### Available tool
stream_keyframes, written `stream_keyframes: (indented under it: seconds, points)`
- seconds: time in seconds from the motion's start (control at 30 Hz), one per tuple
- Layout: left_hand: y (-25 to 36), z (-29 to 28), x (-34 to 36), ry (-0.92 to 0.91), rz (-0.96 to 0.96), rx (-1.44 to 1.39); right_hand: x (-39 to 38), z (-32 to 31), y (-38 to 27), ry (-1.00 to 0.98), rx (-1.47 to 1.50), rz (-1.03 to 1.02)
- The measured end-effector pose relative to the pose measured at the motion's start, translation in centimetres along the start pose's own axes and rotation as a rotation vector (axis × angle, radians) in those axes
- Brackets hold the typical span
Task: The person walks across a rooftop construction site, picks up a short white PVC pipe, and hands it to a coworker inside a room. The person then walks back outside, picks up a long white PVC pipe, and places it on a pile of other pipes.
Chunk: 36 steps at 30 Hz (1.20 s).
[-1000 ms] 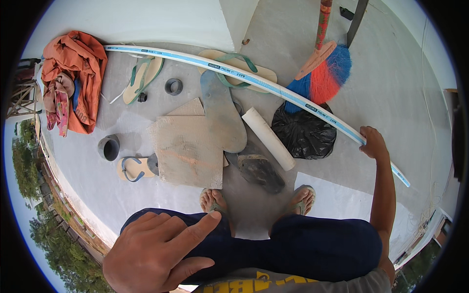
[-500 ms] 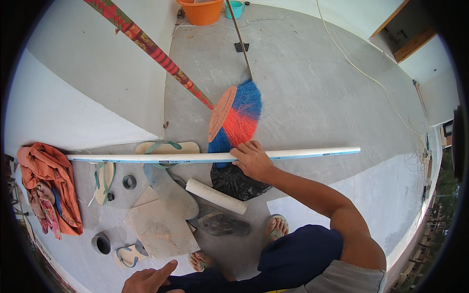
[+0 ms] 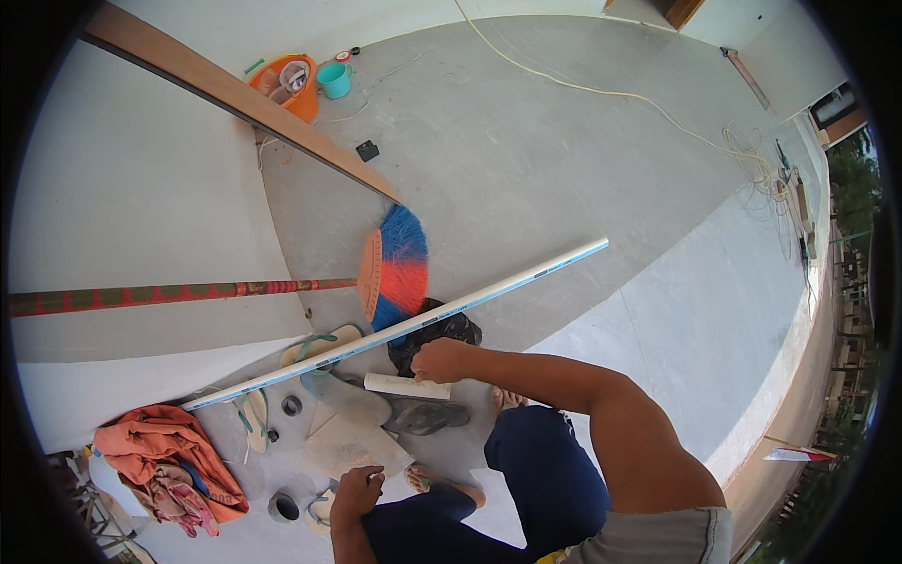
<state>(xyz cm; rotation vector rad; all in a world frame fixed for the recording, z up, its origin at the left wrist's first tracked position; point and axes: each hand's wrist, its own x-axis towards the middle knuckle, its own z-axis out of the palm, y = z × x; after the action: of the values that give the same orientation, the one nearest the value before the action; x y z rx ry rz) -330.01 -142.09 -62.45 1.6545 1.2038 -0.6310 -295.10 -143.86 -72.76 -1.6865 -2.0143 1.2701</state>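
My right hand (image 3: 440,362) is curled down over the short white pipe (image 3: 395,383), below the long white pipe (image 3: 526,280); whether it grips or only hovers is unclear. My left hand (image 3: 362,491) is loosely open, index finger out, near the worn tan board (image 3: 343,442). The long pipe lies diagonally across a black plastic bag (image 3: 449,331) and flip-flops (image 3: 254,421) toward an orange cloth bundle (image 3: 169,451). Black pipe fittings (image 3: 283,508) and a dark sole (image 3: 427,414) lie around my feet.
A blue-and-red broom (image 3: 404,268) leans at the wall corner beside a long wooden piece (image 3: 244,103). An orange tub (image 3: 291,89) and a turquoise bucket (image 3: 334,81) stand at the back. A cord (image 3: 639,97) runs to loose tools (image 3: 794,207) along the right edge.
My right hand has left the long pipe and moved down toward the short pipe. The long pipe now slants up to the right. My view has swung to take in more floor.
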Motion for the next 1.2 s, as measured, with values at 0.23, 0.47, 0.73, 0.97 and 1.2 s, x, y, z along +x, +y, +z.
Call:
stream_keyframes:
  seconds: [0.23,0.47,0.73,0.97,1.2]
  points:
    - [6.6,5.7,-8.6,0.015,0.325,0.346,-19.1,-6.7,-6.9,0.405,0.274,0.261]
    - [14.4,0.6,-23.3,-0.38,0.417,0.437,-46.4,-4.0,-18.5,0.876,0.556,1.023]
    - [31.8,-10.4,-21.2,-0.315,-0.143,-0.023,-64.4,16.6,-35.6,0.426,1.292,1.675]
    - [53.2,-3.6,-16.5,-0.214,0.245,0.155,-55.5,23.4,-48.2,0.485,1.299,1.581]
    - [71.4,15.1,-20.3,-0.439,0.426,0.664,-46.0,15.0,-47.3,1.4,2.217,1.392]
